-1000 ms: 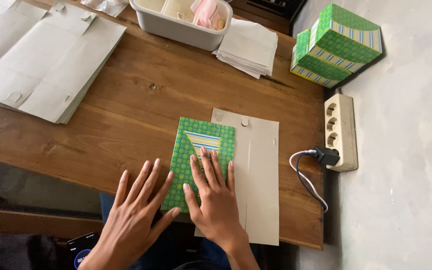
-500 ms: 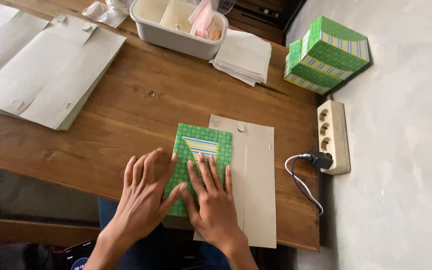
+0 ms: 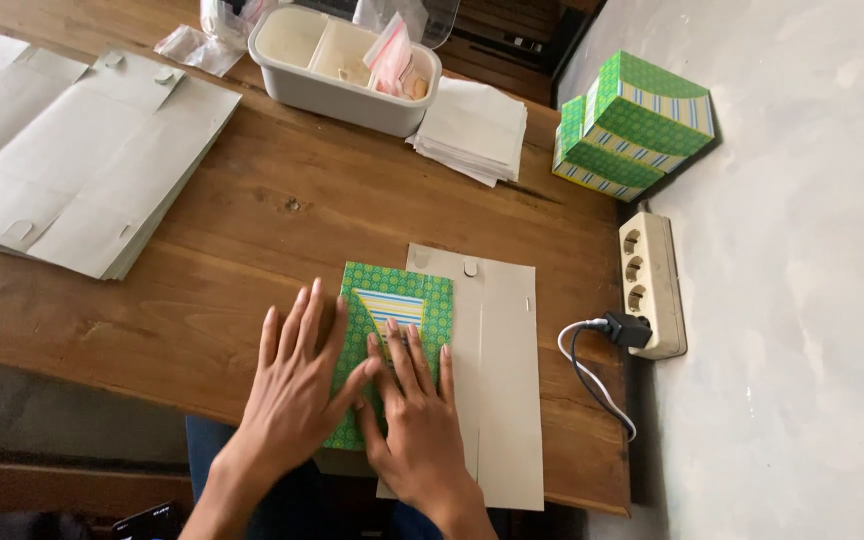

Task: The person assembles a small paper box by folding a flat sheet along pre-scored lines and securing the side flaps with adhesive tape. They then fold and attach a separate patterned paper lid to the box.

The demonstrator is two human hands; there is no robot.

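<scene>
A flat grey cardboard blank lies near the front edge of the wooden table. Its left part is folded over, showing a green patterned face with a striped triangle. My left hand lies flat with fingers spread on the left side of that green flap. My right hand presses flat on the flap's lower right, fingers pointing away from me. Neither hand grips anything; both push down on the fold.
A stack of flat grey blanks covers the table's left. At the back stand a white tray, a pile of white paper sheets and two finished green boxes. A white power strip with a plugged cable lies at the right edge.
My left hand has slid rightward onto the green flap, closer to my right hand. The view has shifted slightly.
</scene>
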